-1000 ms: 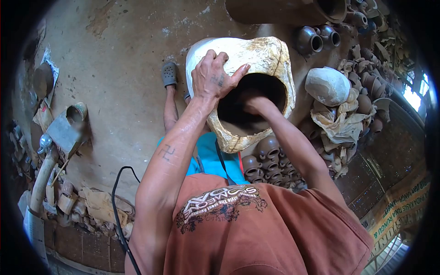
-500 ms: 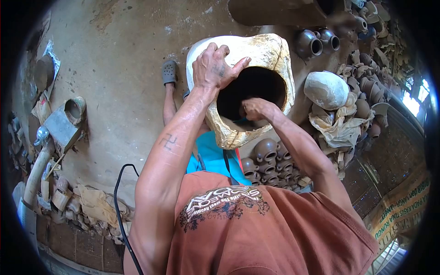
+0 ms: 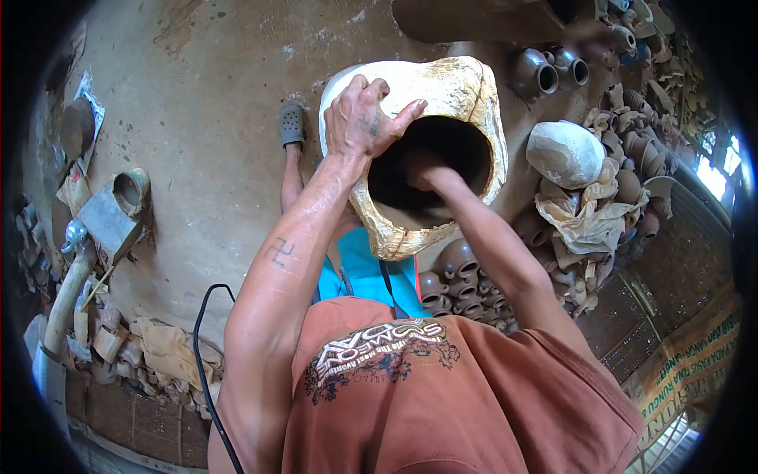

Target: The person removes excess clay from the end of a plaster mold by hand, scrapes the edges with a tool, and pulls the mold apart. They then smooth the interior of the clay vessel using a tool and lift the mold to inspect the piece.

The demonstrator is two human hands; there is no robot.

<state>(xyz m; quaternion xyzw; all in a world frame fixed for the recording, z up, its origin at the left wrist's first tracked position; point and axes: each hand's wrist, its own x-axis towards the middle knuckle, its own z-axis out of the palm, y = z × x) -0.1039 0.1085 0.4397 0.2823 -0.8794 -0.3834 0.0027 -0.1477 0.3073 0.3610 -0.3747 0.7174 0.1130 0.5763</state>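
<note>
A hollow plaster mould (image 3: pixel 454 85), chalky white with a rough, yellow-brown edge around a dark round opening, tilts toward me in front of my lap. My left hand (image 3: pixel 359 118) grips its upper left side, fingers bent over the white surface and thumb stretched along the opening's rim. Through the opening reaches my right hand (image 3: pixel 426 170); its wrist shows at the mouth, while its fingers are lost in the dark. What my right hand touches inside is hidden.
Another white rounded plaster piece (image 3: pixel 564 152) sits at right above crumpled cloth (image 3: pixel 580 217). Dark clay pots (image 3: pixel 462 261) are stacked by my right thigh, with more pots (image 3: pixel 545 75) farther off. At left stands a small grey block (image 3: pixel 110 223). A black cable (image 3: pixel 199 340) runs beside my left arm.
My right hand has gone deeper into the mould's opening, so its fingers no longer show. My left hand keeps its hold, and the mould has barely shifted.
</note>
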